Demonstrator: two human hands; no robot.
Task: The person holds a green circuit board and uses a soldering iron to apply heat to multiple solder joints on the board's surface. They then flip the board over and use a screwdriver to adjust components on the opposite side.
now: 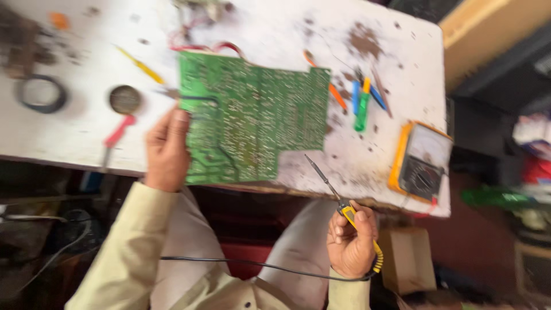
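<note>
the right hand point(351, 241) is closed around a yellow-handled soldering iron point(338, 198), tip raised just off the green circuit board point(247, 120). the left hand point(166, 150) pins the board's edge on the stained white table point(367, 161). seemingly between joints; touching down needs a steady board.

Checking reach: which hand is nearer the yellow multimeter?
Right. The right hand, holding the soldering iron, is just below-left of the multimeter; the left hand is far left.
</note>
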